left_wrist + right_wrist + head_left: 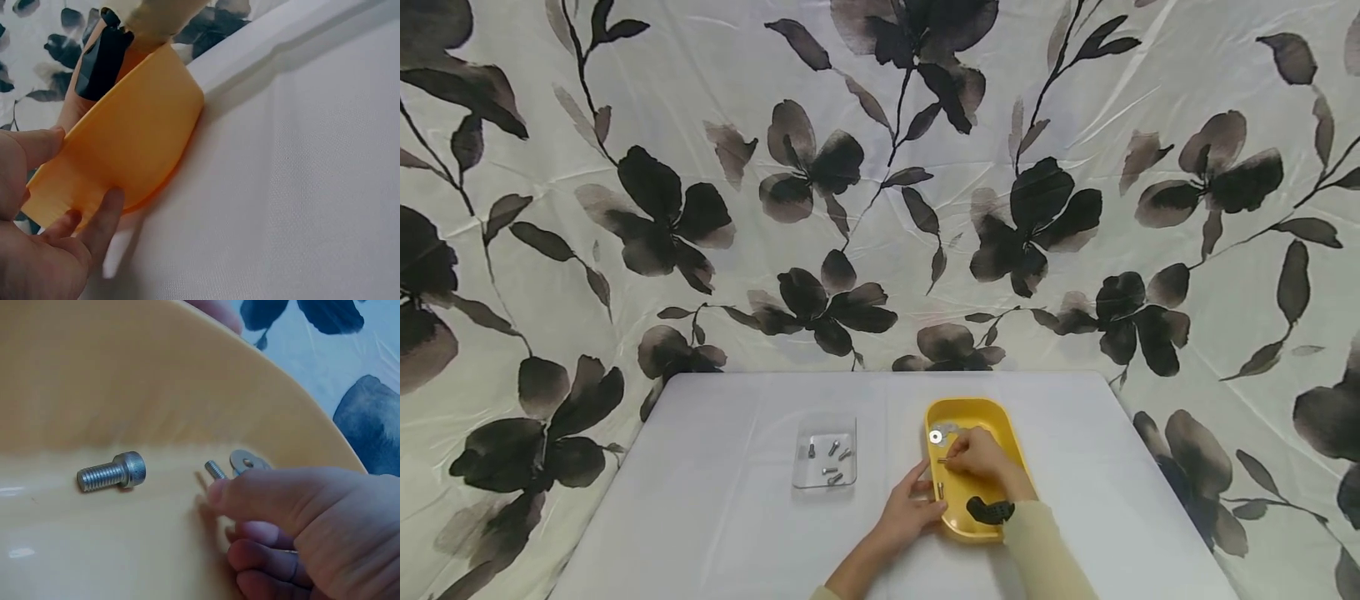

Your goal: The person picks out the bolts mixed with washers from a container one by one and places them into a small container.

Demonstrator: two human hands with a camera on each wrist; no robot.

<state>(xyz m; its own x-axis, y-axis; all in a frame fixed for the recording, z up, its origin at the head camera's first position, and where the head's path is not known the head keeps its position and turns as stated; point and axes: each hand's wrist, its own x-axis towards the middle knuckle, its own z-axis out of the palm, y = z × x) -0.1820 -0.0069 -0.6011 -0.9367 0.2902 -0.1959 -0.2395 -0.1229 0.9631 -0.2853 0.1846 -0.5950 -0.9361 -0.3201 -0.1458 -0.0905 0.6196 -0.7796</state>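
Observation:
My right hand (981,454) is inside the yellow tray (955,533). Its thumb and fingers pinch a small bolt (214,469), whose threaded end sticks out past the thumb; the head is hidden by the fingers. A socket head bolt (115,472) lies on the tray floor along the left wall. Washers (936,436) sit at the tray's far left corner, partly covered by the right hand in the right wrist view. My left hand (904,512) holds the tray's left side, thumb at the rim and fingertips against the outer wall (137,131).
Left of the tray stands a clear square box (824,482) with several bolts (834,448) in it. Both containers are on a table with a white cover (715,500). Behind the table hangs a floral cloth (880,217). A black band (989,510) circles the right wrist.

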